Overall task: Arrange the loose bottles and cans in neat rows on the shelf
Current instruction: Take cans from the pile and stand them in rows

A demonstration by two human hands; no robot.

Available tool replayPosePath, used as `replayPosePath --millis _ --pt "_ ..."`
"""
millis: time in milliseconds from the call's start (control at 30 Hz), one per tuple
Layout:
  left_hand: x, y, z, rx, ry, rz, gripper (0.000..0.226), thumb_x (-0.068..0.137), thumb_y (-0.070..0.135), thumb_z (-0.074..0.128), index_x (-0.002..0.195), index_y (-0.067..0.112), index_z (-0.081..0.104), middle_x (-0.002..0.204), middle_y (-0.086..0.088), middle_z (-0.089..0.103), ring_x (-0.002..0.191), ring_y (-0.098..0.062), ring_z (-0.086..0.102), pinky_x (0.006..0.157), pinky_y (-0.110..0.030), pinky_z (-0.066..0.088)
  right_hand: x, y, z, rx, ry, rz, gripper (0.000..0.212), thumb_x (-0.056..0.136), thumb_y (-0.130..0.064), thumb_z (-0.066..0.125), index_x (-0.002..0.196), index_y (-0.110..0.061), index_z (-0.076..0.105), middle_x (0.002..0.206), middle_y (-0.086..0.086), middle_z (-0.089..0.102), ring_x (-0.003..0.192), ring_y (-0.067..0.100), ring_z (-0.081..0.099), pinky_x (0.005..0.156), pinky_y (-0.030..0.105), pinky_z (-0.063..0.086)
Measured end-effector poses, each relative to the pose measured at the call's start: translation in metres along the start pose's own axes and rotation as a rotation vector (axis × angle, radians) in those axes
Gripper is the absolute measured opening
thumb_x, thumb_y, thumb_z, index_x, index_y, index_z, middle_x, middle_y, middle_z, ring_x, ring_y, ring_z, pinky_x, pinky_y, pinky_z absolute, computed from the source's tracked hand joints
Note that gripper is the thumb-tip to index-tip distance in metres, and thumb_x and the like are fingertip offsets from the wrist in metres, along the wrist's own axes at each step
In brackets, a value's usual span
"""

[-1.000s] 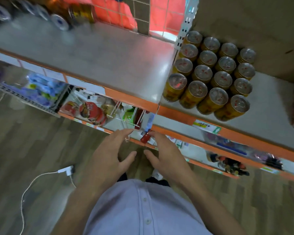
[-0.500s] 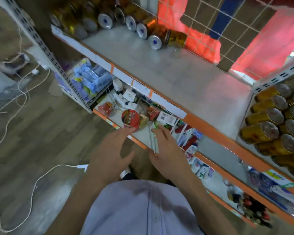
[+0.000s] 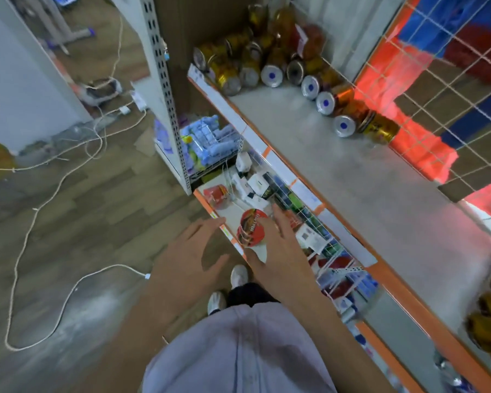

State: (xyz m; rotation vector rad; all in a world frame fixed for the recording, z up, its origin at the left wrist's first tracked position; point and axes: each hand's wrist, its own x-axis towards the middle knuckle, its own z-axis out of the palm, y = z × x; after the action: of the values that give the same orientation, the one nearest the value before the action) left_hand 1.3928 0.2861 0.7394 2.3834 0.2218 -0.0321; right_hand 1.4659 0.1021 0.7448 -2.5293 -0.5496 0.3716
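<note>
Both hands are empty, with their fingers spread. The left hand (image 3: 187, 256) hangs over the floor just off the edge of the lower shelf (image 3: 204, 204). The right hand (image 3: 278, 251) is over that shelf, beside a round red lid (image 3: 251, 226). Above, the grey shelf (image 3: 323, 171) carries the loose cans (image 3: 270, 72). They lie on their sides, heaped at its far left end and strung along the wire back panel (image 3: 451, 95). A white cable (image 3: 68, 290) snakes across the wooden floor.

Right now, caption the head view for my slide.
Left hand and right hand hover open near a grey metal shelf holding toppled gold cans.
</note>
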Motion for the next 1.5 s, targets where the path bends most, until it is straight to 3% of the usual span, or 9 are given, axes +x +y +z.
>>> replayPosePath --millis 300,533,667,833,1100,1167,1267,1367,1500 --pt "0.06 0.0 -0.019 -0.083 -0.021 -0.09 0.058 0.081 0.045 0.06 0.137 0.042 0.045 0.131 0.021 0.053 0.119 -0.001 0.05 0.095 -0.021 0.04 0.09 -0.003 0.003 0.091 -0.049 -0.009 0.057 0.093 -0.029 0.066 0.143 -0.021 0.041 0.164 -0.002 0.013 0.147 0.018 0.025 0.106 0.031 0.038" --pt "0.155 -0.004 -0.05 -0.064 0.015 -0.14 0.053 0.079 0.066 0.047 0.129 0.065 0.031 0.127 0.038 0.046 0.112 0.012 0.047 0.089 -0.001 0.032 0.189 0.005 -0.021 0.134 -0.055 -0.015 0.054 0.091 -0.027 0.068 0.139 -0.019 0.044 0.157 0.001 0.028 0.138 0.023 0.039 0.104 0.039 0.043" --pt "0.209 -0.007 -0.061 -0.065 0.053 -0.137 0.058 0.076 0.063 0.052 0.132 0.049 0.044 0.128 0.029 0.05 0.116 -0.001 0.053 0.092 -0.007 0.036 0.243 0.007 -0.037 0.134 -0.032 -0.073 0.053 0.089 -0.026 0.069 0.136 -0.016 0.047 0.144 0.002 0.04 0.128 0.023 0.047 0.103 0.033 0.042" --pt "0.255 -0.014 -0.076 -0.029 0.023 -0.15 0.06 0.085 0.027 0.073 0.135 0.044 0.045 0.129 0.028 0.049 0.117 -0.004 0.051 0.078 0.002 0.029 0.288 0.012 -0.052 0.129 -0.068 -0.043 0.05 0.093 -0.035 0.064 0.137 -0.022 0.043 0.147 -0.004 0.035 0.132 0.017 0.041 0.095 0.027 0.041" --pt "0.353 -0.041 -0.094 -0.053 -0.073 -0.229 0.062 0.088 0.041 0.07 0.143 0.027 0.045 0.139 0.006 0.054 0.124 -0.016 0.052 0.09 -0.019 0.036 0.364 0.004 -0.059 0.207 0.025 0.094 0.047 0.091 -0.032 0.069 0.133 -0.024 0.05 0.128 -0.004 0.051 0.117 0.012 0.05 0.092 0.022 0.036" --pt "0.381 -0.042 -0.099 -0.107 -0.115 -0.33 0.067 0.085 0.047 0.071 0.14 0.022 0.045 0.129 0.004 0.059 0.121 -0.018 0.055 0.099 -0.031 0.044 0.385 -0.003 -0.07 0.271 0.044 0.16 0.04 0.091 -0.033 0.07 0.126 -0.029 0.051 0.122 -0.009 0.053 0.112 0.007 0.049 0.089 0.024 0.037" --pt "0.427 -0.044 -0.097 -0.179 -0.157 -0.399 0.057 0.075 0.062 0.072 0.112 0.023 0.052 0.091 0.013 0.058 0.097 -0.015 0.061 0.089 -0.035 0.052 0.429 -0.008 -0.082 0.199 0.121 0.24 0.052 0.089 -0.039 0.072 0.133 -0.021 0.05 0.127 0.001 0.058 0.114 0.017 0.057 0.092 0.033 0.047" --pt "0.456 -0.049 -0.09 -0.096 -0.238 -0.395 0.1 0.051 0.095 0.053 0.103 0.01 0.061 0.084 -0.001 0.068 0.081 -0.019 0.067 0.066 -0.033 0.053 0.465 -0.012 -0.084 0.022 0.149 0.307 0.058 0.087 -0.045 0.072 0.132 -0.018 0.049 0.122 0.006 0.061 0.111 0.025 0.06 0.09 0.04 0.051" --pt "0.471 -0.052 -0.084 -0.041 -0.253 -0.41 0.075 0.066 0.08 0.062 0.089 0.009 0.058 0.073 -0.003 0.061 0.07 -0.02 0.064 0.056 -0.029 0.043 0.482 -0.019 -0.08 -0.204 0.146 0.392 0.057 0.084 -0.061 0.067 0.122 -0.02 0.054 0.112 0.004 0.062 0.104 0.026 0.061 0.076 0.034 0.045"
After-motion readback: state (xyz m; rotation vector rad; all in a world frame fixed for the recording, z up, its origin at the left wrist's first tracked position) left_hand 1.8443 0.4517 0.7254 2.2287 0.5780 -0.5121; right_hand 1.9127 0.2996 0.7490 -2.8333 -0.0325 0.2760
